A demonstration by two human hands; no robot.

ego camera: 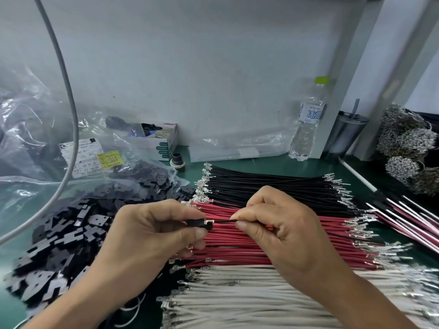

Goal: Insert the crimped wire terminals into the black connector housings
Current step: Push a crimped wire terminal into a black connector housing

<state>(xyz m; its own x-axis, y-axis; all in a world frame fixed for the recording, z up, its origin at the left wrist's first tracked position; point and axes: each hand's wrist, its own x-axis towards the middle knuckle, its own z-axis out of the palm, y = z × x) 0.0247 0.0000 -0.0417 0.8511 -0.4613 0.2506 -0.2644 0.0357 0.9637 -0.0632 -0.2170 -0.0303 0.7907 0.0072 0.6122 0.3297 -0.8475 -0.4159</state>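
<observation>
Lying in a glossy heap toward the table's left edge, the loose black housings (pixel 61 252) spill from a crinkled clear bag (pixel 31 129). Just right of them, the left hand (pixel 152 236) pinches one small black housing (pixel 198 224) between thumb and fingertips, its opening facing right. A thin black wire (pixel 222 222) runs level, left to right, its shiny metal terminal (pixel 209 222) right at that opening. The right hand (pixel 280 231) pinches the wire close behind. Beneath lie rows of black wires (pixel 273 186), red wires (pixel 237 248) and white wires (pixel 237 298).
</observation>
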